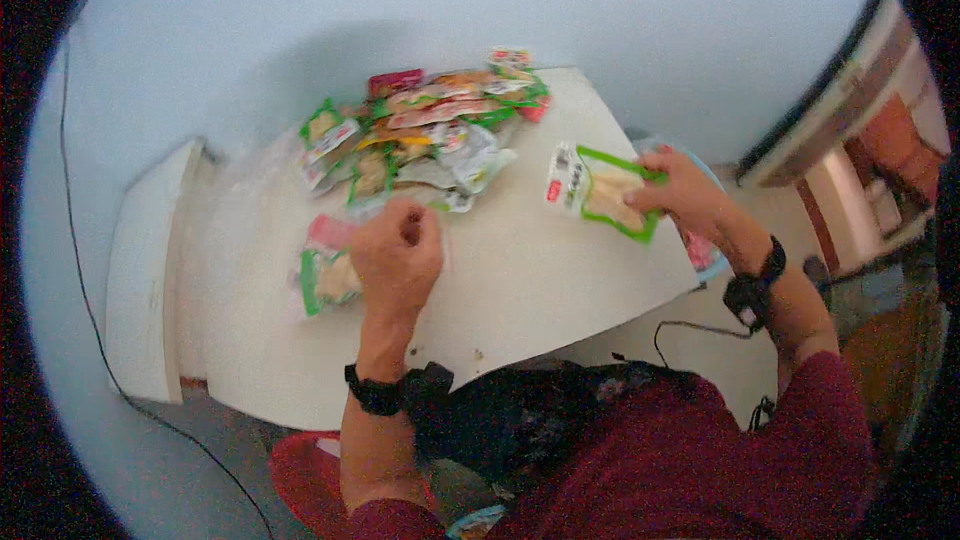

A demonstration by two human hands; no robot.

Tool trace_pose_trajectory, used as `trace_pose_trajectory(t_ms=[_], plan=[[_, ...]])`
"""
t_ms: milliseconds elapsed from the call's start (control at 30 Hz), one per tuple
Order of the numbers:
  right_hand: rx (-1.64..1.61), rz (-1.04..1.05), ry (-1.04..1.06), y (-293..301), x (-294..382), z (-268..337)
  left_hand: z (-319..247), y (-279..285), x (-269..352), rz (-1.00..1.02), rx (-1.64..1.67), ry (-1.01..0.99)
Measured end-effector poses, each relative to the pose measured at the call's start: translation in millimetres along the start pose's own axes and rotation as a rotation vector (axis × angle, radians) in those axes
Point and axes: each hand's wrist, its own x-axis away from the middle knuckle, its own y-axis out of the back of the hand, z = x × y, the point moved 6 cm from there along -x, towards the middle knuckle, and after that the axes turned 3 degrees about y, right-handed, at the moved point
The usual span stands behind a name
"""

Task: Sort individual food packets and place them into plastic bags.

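My right hand (pixel 679 191) grips a green-edged snack packet (pixel 611 191) by its right end, above the right side of the white table (pixel 540 277). My left hand (pixel 397 251) is curled over the table's middle; whether its fingers hold anything is hard to tell. Just left of and partly behind it lies another green-edged packet (pixel 330 277), with a pink packet (pixel 330 231) by its upper end. Beyond my hands, a heap of snack packets (pixel 442 116) in green, red, orange and silver lies near the wall. The picture is blurred.
A light blue-rimmed container (pixel 716 266) with red packets stands beyond the table's right edge. A white panel (pixel 150 277) stands to the left. A red stool (pixel 304 472) is below the front edge. Cables run down the left wall and across the floor at right.
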Motion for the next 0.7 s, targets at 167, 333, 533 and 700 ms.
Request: trace_pose_trajectory(t_ms=[167, 333, 533, 700], plan=[[-0.3, 0.19, -0.025, -71, 10, 25, 4, 5, 3, -0.042, 0.092, 0.009], [-0.482, 0.354, -0.078, -125, -3, 50, -2, 9, 4, -0.036, 0.127, 0.027], [-0.751, 0.434, -0.103, -156, -22, 62, -7, 13, 2, -0.093, 0.143, -0.039], [-1.016, 0.49, -0.136, -180, -32, 71, -9, 15, 3, -0.04, 0.105, -0.032]])
